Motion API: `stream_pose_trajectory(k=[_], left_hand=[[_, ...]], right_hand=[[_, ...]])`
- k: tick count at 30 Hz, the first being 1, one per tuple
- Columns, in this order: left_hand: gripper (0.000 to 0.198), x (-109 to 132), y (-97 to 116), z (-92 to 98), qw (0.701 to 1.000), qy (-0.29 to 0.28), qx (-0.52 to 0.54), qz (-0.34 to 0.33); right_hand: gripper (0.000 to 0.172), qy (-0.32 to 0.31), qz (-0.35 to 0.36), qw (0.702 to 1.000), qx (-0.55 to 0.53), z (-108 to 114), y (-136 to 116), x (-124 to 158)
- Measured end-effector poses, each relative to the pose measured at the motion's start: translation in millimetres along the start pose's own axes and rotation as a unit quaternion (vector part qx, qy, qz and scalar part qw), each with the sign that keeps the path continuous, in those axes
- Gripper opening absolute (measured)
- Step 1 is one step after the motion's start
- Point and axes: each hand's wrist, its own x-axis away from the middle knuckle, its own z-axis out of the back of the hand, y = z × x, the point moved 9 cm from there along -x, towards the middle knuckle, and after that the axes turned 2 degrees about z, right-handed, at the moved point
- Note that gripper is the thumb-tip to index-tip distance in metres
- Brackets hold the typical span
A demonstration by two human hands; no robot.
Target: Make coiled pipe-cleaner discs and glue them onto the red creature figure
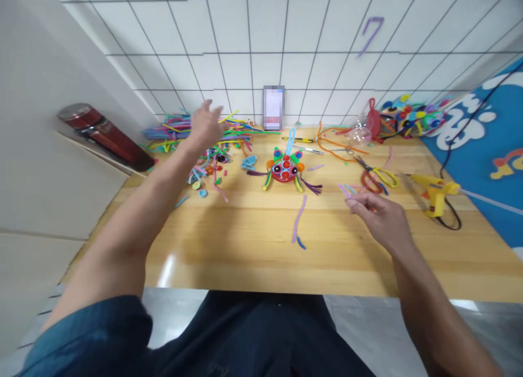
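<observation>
My left hand reaches over a heap of colourful pipe cleaners at the back left, its fingers apart and nothing in them. At the right, my right hand pinches a short purple pipe cleaner just above the tabletop. Between both hands lies a craft animal face in red, green and yellow, with round eyes, purple tassels and a light blue loop on top. In front of it are a longer purple pipe cleaner strip and a small dark blue piece.
Scissors and a yellow glue gun with a cord lie at the right. A phone leans on the tiled wall. A dark red thermos stands far left. Small craft bits are scattered beside the left forearm.
</observation>
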Motion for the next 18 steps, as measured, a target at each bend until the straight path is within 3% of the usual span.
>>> stream_pose_trajectory(k=[3,6,8,10,12,15,18], left_hand=[[0.037,5.0,2.8,21.2,0.999,0.044,0.005,-0.010],[0.036,38.4,30.5,39.1,0.995,0.048,0.072,-0.052],[0.039,75.8,63.2,26.6,0.987,-0.036,0.120,-0.102],[0.030,121.1,100.4,1.5,0.960,-0.144,0.177,-0.165],[0.021,159.8,125.0,-22.9,0.932,-0.212,0.220,-0.195],[0.011,194.3,138.2,-50.1,0.908,-0.257,0.241,-0.225],[0.014,206.5,131.1,-62.4,0.902,-0.272,0.241,-0.233]], right_hand=[[0.022,-0.019,0.035,0.999,0.007,-4.7,-16.5,2.4],[0.019,-0.045,0.099,0.994,0.030,-11.2,-40.0,0.8],[0.020,-0.060,0.146,0.986,0.062,-16.8,-57.3,0.1],[0.022,-0.075,0.193,0.974,0.097,-24.2,-75.1,2.0],[0.024,-0.092,0.236,0.960,0.121,-33.2,-91.8,6.9],[0.024,-0.112,0.280,0.943,0.142,-46.3,-110.2,16.8],[0.021,-0.128,0.297,0.936,0.138,-56.5,-118.7,23.7]])
